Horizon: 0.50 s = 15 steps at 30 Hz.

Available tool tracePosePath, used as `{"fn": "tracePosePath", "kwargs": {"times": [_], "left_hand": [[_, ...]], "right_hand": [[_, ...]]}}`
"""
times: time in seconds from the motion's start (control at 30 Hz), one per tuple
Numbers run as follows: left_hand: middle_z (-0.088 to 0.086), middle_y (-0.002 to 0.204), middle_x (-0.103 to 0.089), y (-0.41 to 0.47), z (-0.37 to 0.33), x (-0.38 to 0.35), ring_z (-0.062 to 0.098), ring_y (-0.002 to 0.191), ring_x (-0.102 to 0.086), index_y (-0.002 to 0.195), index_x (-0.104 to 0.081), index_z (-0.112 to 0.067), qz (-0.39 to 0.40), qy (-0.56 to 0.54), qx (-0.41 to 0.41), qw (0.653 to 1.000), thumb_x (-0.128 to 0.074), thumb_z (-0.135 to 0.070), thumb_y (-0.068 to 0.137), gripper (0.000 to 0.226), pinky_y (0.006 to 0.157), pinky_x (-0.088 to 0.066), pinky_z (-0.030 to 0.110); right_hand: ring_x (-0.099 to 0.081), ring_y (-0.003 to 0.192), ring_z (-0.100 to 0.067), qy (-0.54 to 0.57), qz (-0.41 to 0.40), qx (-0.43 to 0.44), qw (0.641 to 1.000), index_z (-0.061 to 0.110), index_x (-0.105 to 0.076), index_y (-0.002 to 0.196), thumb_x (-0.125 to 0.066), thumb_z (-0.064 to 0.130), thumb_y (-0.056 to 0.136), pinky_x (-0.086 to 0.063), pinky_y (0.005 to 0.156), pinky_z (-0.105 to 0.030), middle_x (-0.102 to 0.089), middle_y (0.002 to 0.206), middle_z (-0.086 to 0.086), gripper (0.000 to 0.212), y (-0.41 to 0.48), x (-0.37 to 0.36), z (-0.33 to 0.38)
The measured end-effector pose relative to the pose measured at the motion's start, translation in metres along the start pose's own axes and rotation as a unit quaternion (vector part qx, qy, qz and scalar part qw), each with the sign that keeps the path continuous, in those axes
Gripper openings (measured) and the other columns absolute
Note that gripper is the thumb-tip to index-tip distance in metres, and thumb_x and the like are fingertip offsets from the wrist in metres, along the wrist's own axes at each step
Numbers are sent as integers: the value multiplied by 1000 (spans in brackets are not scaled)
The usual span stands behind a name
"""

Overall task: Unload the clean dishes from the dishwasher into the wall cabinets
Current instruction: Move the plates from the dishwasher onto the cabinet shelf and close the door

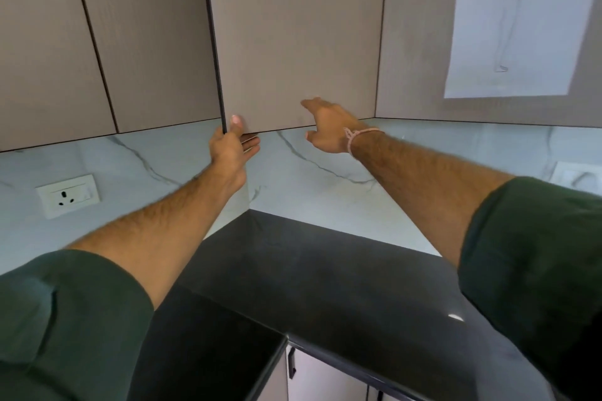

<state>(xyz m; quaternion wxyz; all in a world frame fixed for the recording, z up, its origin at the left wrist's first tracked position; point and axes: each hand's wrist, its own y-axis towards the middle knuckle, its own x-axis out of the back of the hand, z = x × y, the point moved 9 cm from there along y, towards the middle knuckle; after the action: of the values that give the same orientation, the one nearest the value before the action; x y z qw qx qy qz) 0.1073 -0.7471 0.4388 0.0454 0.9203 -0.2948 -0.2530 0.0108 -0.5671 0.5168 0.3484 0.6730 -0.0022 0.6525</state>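
Note:
A grey-brown wall cabinet door (293, 42) hangs in the corner above the counter, its left edge standing slightly out from the neighbouring doors. My left hand (233, 146) grips the door's lower left corner, thumb on the front face and fingers curled under the bottom edge. Further right, my right hand (325, 128) reaches toward the same door with relaxed fingers near its lower edge and holds nothing. No dishes and no dishwasher are in view.
More shut cabinet doors (97, 42) run to the left and right. A black L-shaped counter (309, 286) lies below, backed by white marble wall tiles with a socket (66, 195). A pencil sketch on paper (518, 19) hangs at upper right.

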Motion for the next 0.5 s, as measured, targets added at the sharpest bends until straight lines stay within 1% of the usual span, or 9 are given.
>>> {"fn": "tracePosePath", "kwargs": {"times": [0.1, 0.2, 0.3, 0.4, 0.43, 0.5], "left_hand": [[18, 114, -67, 29, 6, 5, 30, 99, -68, 131, -49, -10, 23, -8, 9, 1000, -52, -35, 101, 39, 88, -58, 43], [17, 108, -68, 55, 14, 7, 28, 93, -69, 127, -51, -11, 47, -32, 19, 998, -51, -37, 101, 37, 87, -59, 42], [17, 108, -68, 81, 18, 7, 29, 96, -70, 129, -50, -8, 64, -56, 31, 996, -50, -38, 101, 41, 90, -57, 43], [21, 115, -65, 108, 27, 5, 33, 102, -68, 133, -47, -5, 83, -85, 47, 992, -49, -38, 102, 45, 97, -53, 47], [22, 116, -65, 117, 29, 4, 34, 103, -68, 132, -47, -5, 89, -97, 51, 990, -48, -37, 102, 44, 99, -52, 48], [23, 112, -64, 134, 35, 0, 35, 103, -67, 124, -50, -5, 98, -122, 60, 986, -47, -37, 103, 38, 100, -50, 49]], "right_hand": [[-27, 144, -37, -20, 11, -9, 1000, 21, -14, 156, -55, 24, 94, -28, 117, -41, -4, 164, -10, 74, 33, -22, 7], [-23, 144, -40, -57, 5, -11, 998, 25, -11, 156, -51, 25, 94, -28, 116, -45, 2, 164, -9, 74, 56, -43, 10], [-10, 146, -43, -99, -10, -25, 995, 30, -6, 156, -51, 21, 92, -28, 114, -55, 4, 164, -3, 80, 72, -59, 6], [-4, 148, -42, -141, -22, -28, 989, 32, -4, 156, -51, 20, 90, -32, 111, -57, 1, 165, -2, 82, 87, -65, 3], [-2, 148, -41, -154, -29, -26, 987, 32, -5, 156, -51, 21, 90, -32, 110, -57, -1, 165, -3, 81, 92, -67, 2], [0, 149, -40, -182, -49, -19, 982, 31, -6, 156, -53, 21, 89, -29, 112, -58, -4, 164, -5, 82, 103, -71, 1]]}}
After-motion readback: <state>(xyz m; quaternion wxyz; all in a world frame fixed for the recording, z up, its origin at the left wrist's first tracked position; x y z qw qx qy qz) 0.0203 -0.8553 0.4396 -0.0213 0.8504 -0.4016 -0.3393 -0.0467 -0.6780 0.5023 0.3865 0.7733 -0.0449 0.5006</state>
